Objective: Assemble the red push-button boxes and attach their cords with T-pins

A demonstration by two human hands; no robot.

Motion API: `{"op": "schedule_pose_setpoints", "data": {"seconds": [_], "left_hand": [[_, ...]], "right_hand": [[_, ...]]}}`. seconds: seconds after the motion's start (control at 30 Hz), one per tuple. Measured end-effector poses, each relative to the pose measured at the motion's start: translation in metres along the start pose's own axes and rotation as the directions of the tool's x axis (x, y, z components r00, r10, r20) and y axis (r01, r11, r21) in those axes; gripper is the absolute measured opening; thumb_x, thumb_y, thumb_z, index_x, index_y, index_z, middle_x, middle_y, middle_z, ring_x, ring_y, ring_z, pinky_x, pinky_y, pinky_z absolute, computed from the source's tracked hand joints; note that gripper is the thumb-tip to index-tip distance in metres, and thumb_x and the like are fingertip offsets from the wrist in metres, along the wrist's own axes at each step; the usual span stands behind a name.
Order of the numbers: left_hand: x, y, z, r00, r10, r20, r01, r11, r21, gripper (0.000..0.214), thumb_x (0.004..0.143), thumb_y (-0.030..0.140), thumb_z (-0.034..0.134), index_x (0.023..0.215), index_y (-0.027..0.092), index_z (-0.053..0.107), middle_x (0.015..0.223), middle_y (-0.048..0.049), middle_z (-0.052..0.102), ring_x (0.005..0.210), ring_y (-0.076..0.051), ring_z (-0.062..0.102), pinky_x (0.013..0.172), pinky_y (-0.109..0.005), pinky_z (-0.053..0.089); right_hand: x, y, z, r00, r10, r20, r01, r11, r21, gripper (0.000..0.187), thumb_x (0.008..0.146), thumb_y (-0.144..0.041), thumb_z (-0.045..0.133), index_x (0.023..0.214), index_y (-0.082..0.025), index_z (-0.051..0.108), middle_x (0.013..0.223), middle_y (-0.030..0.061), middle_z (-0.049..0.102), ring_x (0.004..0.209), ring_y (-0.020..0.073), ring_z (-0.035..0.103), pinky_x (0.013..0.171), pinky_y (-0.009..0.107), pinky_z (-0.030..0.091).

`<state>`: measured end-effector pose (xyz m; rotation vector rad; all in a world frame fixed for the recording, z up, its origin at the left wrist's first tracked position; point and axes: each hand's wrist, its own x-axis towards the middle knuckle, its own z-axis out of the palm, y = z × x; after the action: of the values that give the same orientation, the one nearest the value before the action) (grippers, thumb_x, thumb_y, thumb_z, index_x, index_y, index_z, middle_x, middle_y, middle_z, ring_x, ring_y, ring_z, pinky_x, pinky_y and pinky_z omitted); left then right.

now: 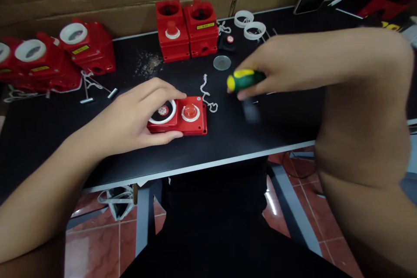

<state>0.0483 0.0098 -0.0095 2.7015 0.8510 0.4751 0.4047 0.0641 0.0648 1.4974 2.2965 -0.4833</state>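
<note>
My left hand [148, 110] grips a red call-point box [195, 127] lying on the black table, thumb along its near side and fingers over the far side. A white ring [173, 110] surrounds a black disc on the box, and a translucent red lamp [190, 111] stands on its right half. My right hand [260, 69] is closed around a green-and-yellow screwdriver handle [246, 79], raised right of the box and apart from it. The screwdriver's shaft is smeared by motion. Between the hands lies a short white cord [205, 91] on the table.
Two red boxes [172, 43] stand at the back, with several more [93, 47] at the left. White rings [254, 30], a clear glass disc [222, 62] and a small black part [228, 42] lie behind my right hand. Small debris [149, 64] and metal T-shaped pieces [86, 100] are scattered left.
</note>
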Motion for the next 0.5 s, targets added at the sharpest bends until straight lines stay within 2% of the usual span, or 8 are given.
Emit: {"op": "schedule_pose_setpoints", "data": {"seconds": [0.03,0.07,0.13,0.2,0.27,0.37,0.43,0.5], "left_hand": [[0.0,0.0,0.0,1.0,0.006,-0.006,-0.006,1.0,0.002,0.054,0.128,0.069,0.07,0.173,0.039,0.07,0.164,-0.0097,0.083,0.144,-0.041,0.085,0.127,-0.062,0.076],[0.0,0.0,0.0,1.0,0.017,-0.01,-0.016,1.0,0.009,0.054,0.129,0.069,0.07,0.173,0.038,0.069,0.164,-0.0099,0.082,0.144,-0.04,0.085,0.127,-0.06,0.076],[0.0,-0.001,0.0,0.999,0.034,-0.009,-0.033,0.999,0.03,0.054,0.131,0.069,0.068,0.173,0.034,0.068,0.164,-0.012,0.082,0.145,-0.038,0.085,0.127,-0.058,0.076],[0.0,-0.001,0.0,1.0,0.03,0.001,-0.03,0.999,0.043,0.057,0.132,0.07,0.067,0.173,0.03,0.067,0.165,-0.014,0.081,0.145,-0.038,0.084,0.128,-0.059,0.076],[0.0,-0.001,0.0,1.0,0.017,0.002,-0.017,0.999,0.031,0.058,0.132,0.07,0.067,0.173,0.03,0.068,0.166,-0.0139,0.082,0.144,-0.04,0.084,0.128,-0.061,0.075],[0.0,0.001,-0.001,1.0,0.014,-0.006,-0.014,1.0,0.006,0.058,0.13,0.068,0.071,0.172,0.029,0.071,0.166,-0.014,0.083,0.145,-0.04,0.084,0.129,-0.06,0.075],[0.0,0.001,-0.001,1.0,0.009,-0.01,-0.009,1.0,0.005,0.058,0.13,0.068,0.072,0.17,0.026,0.072,0.165,-0.0149,0.083,0.145,-0.038,0.084,0.131,-0.056,0.074],[0.001,0.002,-0.002,1.0,-0.009,0.001,0.009,1.0,0.008,0.058,0.13,0.066,0.072,0.169,0.024,0.073,0.165,-0.0151,0.084,0.146,-0.037,0.084,0.133,-0.054,0.073]], "right_hand": [[0.002,0.002,0.0,0.998,0.013,0.069,-0.012,1.0,-0.017,0.019,0.118,-0.041,0.093,0.107,-0.027,0.087,0.096,0.0058,0.087,0.079,0.0285,0.073,0.077,0.047,0.056],[0.004,0.005,0.001,0.996,0.035,0.085,-0.032,0.999,-0.031,0.017,0.115,-0.039,0.098,0.11,-0.026,0.088,0.098,0.0055,0.089,0.079,0.0276,0.074,0.076,0.046,0.056],[0.007,0.014,0.002,0.994,0.104,0.03,-0.101,0.991,-0.082,0.027,0.108,-0.043,0.108,0.109,-0.024,0.088,0.093,0.0043,0.088,0.074,0.0247,0.074,0.074,0.044,0.056],[0.01,0.025,0.003,0.984,0.174,-0.042,-0.178,0.974,-0.14,0.04,0.1,-0.049,0.117,0.097,-0.023,0.086,0.084,0.0023,0.085,0.066,0.0216,0.072,0.07,0.041,0.057],[0.013,0.037,0.003,0.978,0.196,-0.064,-0.204,0.968,-0.148,0.046,0.095,-0.048,0.122,0.087,-0.023,0.084,0.076,0.0007,0.083,0.06,0.02,0.072,0.066,0.04,0.057],[0.02,0.058,0.006,0.983,0.179,-0.039,-0.183,0.975,-0.123,0.047,0.092,-0.044,0.124,0.078,-0.023,0.084,0.068,-0.0008,0.08,0.054,0.0184,0.07,0.059,0.037,0.055],[0.028,0.078,0.011,0.987,0.16,-0.021,-0.161,0.98,-0.12,0.05,0.085,-0.049,0.127,0.073,-0.026,0.084,0.064,-0.0024,0.079,0.049,0.0179,0.069,0.051,0.036,0.051],[0.039,0.102,0.019,0.999,0.031,-0.045,-0.035,0.995,-0.096,0.051,0.08,-0.055,0.129,0.071,-0.029,0.086,0.059,-0.0063,0.075,0.039,0.0139,0.059,0.043,0.034,0.043]]}}
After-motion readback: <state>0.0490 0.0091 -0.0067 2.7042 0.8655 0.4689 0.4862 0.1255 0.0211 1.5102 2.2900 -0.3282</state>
